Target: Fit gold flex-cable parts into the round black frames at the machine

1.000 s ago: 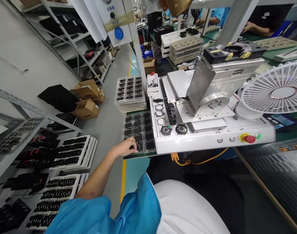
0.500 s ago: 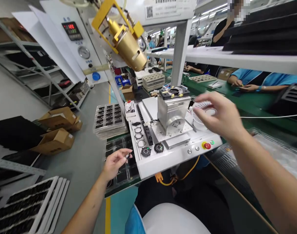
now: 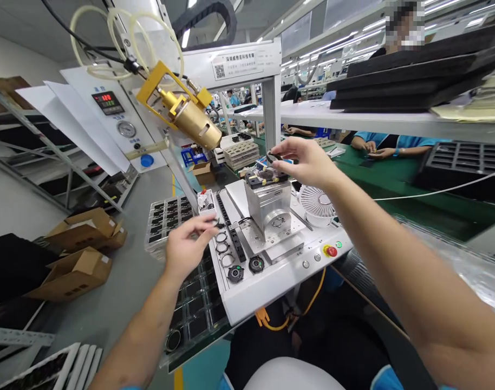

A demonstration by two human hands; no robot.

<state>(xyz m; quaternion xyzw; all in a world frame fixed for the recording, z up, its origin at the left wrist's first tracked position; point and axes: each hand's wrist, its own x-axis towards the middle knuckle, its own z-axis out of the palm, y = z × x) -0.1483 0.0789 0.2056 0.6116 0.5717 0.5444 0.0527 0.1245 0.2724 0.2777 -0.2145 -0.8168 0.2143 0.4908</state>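
My right hand (image 3: pixel 306 161) reaches over the metal fixture block (image 3: pixel 269 208), thumb and fingers pinching a small dark part (image 3: pixel 273 156) just above the black holder (image 3: pixel 266 177) on top. My left hand (image 3: pixel 188 246) is at the left edge of the white machine base, fingertips pressed together beside a few small black pieces (image 3: pixel 219 223). Whatever those fingertips hold is too small to make out. Below them lie several metal rings (image 3: pixel 222 247) in a column. Two round black watch bodies (image 3: pixel 235 273) rest near the base's front edge.
Above the fixture hangs a gold dispensing head (image 3: pixel 196 124), tilted. A small white fan (image 3: pixel 316 203) stands right of the block. Stacked clear trays (image 3: pixel 154 238) of black parts sit at left. The front panel carries a red button (image 3: pixel 332 251). Co-workers sit beyond the green bench.
My right hand has gone from beside the fixture to over its top, a dark part now showing in its fingers. My left hand has moved forward to the small black pieces. The view has shifted.
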